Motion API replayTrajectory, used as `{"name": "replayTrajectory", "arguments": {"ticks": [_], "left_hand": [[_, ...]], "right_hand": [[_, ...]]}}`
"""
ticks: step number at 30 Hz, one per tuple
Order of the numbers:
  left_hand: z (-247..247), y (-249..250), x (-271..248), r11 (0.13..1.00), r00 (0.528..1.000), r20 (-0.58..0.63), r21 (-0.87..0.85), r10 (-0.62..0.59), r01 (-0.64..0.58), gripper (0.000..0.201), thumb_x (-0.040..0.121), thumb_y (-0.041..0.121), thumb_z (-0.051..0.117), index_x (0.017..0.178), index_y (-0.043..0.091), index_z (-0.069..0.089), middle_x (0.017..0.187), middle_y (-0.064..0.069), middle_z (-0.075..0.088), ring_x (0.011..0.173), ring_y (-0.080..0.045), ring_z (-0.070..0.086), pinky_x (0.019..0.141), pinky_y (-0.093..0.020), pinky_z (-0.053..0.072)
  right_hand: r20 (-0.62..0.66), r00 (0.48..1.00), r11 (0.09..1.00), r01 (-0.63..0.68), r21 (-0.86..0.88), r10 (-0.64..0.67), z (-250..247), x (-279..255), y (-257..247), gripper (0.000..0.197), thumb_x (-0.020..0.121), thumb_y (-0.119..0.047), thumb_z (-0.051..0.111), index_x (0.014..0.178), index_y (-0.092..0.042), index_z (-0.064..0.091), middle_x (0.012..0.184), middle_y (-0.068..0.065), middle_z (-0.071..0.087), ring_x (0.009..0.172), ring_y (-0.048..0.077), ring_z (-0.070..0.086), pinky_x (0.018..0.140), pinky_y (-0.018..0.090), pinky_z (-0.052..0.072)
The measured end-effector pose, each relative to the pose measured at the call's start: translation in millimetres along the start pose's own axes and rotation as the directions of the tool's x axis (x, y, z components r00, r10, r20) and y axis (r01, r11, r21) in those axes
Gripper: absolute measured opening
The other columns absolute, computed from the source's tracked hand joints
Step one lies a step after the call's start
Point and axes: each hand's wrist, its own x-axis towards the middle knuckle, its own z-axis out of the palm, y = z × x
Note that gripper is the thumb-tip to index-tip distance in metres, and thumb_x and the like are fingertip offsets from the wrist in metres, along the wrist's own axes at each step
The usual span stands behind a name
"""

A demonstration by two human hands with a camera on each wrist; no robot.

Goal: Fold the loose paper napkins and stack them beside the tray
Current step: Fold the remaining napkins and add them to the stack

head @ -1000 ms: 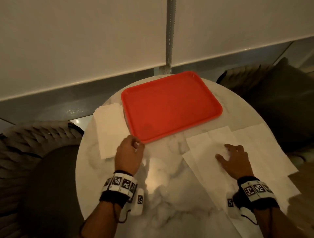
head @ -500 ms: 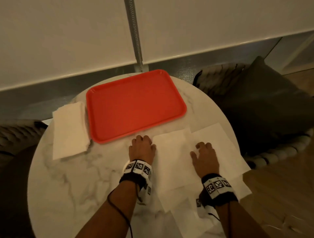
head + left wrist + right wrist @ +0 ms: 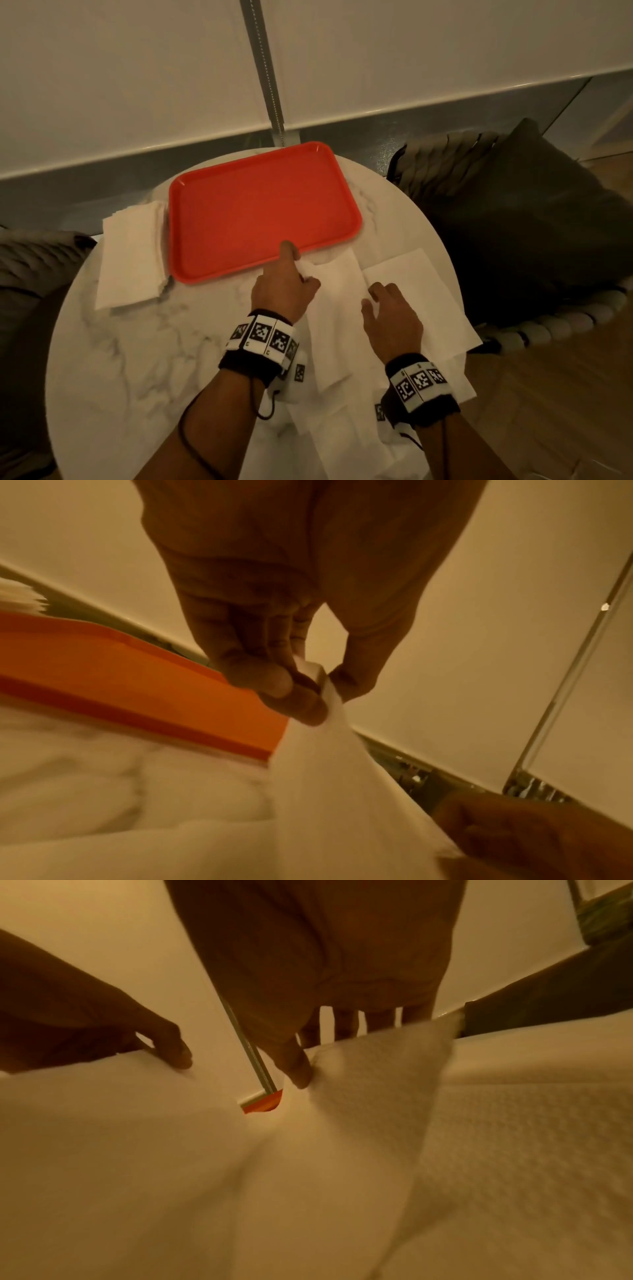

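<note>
A red tray (image 3: 260, 212) sits at the back of the round marble table (image 3: 154, 359). A stack of folded white napkins (image 3: 133, 253) lies against the tray's left side. Several loose napkins overlap at the front right. My left hand (image 3: 301, 270) pinches the far left corner of the top loose napkin (image 3: 339, 301) just in front of the tray's rim; the left wrist view shows my left hand (image 3: 315, 688) lifting that corner. My right hand (image 3: 375, 296) holds the napkin's right side. In the right wrist view my right hand (image 3: 308, 1069) has its thumb in front of a raised flap (image 3: 377, 1096) and its fingers behind.
A dark cushioned woven chair (image 3: 520, 233) stands close to the table's right edge, another woven chair (image 3: 30, 267) at the left. Loose napkins hang over the table's front right edge (image 3: 455, 387). A white wall with a metal strip (image 3: 263, 68) lies behind.
My left hand moved from the napkin's left edge up to its far corner by the tray and pinched it. My right hand's fingers curled onto the napkin and lifted a flap.
</note>
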Motion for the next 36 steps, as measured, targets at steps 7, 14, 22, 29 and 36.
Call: {"name": "replayTrajectory", "arguments": {"ticks": [7,14,22,29,36], "left_hand": [[10,33,-2,0.852,0.989,0.126,-0.509,-0.071,0.126,0.036,0.086,0.017,0.068,0.113,0.013,0.044,0.068,-0.005,0.067,0.059,-0.021,0.071,0.065,-0.039,0.061],[-10,-2,-15,0.648,0.985,0.006,-0.752,-0.174,0.119,0.015,0.093,0.031,0.063,0.099,0.019,0.057,0.083,-0.005,0.069,0.068,-0.018,0.066,0.063,-0.034,0.053],[-47,-99,-46,0.478,0.925,0.318,-0.791,-0.21,0.381,0.049,0.095,0.054,0.049,0.109,0.011,0.069,0.098,-0.002,0.076,0.086,-0.019,0.072,0.074,-0.033,0.054],[-124,-170,-30,0.585,0.988,0.127,-0.797,-0.084,0.152,0.013,0.095,0.028,0.061,0.093,0.018,0.068,0.089,0.005,0.076,0.085,-0.012,0.071,0.071,-0.032,0.057],[-192,-247,36,0.655,0.95,-0.092,-0.744,-0.298,0.133,0.022,0.088,0.032,0.07,0.081,0.015,0.058,0.085,-0.006,0.068,0.08,-0.019,0.061,0.074,-0.039,0.052]], "right_hand": [[0.358,0.933,0.479,-0.323,0.816,0.02,-11,-11,-29,0.015,0.089,-0.024,0.052,0.083,-0.011,0.048,0.08,0.001,0.055,0.077,0.015,0.051,0.074,0.033,0.039],[0.367,0.927,0.345,-0.37,0.863,0.075,-7,-17,-47,0.033,0.087,-0.003,0.065,0.112,-0.019,0.052,0.104,0.006,0.073,0.096,0.022,0.07,0.083,0.039,0.058],[0.405,0.914,0.424,-0.366,0.829,-0.003,27,-28,-119,0.027,0.096,-0.016,0.055,0.122,-0.026,0.054,0.116,0.003,0.069,0.102,0.018,0.068,0.086,0.037,0.057],[0.372,0.928,0.432,-0.338,0.836,0.007,73,-34,-212,0.024,0.102,-0.028,0.045,0.12,-0.031,0.059,0.111,-0.008,0.072,0.102,0.014,0.069,0.091,0.041,0.054],[0.372,0.928,0.426,-0.332,0.842,-0.011,93,-36,-264,0.024,0.1,-0.032,0.048,0.109,-0.012,0.058,0.098,0.006,0.074,0.077,0.028,0.072,0.07,0.042,0.059]]}}
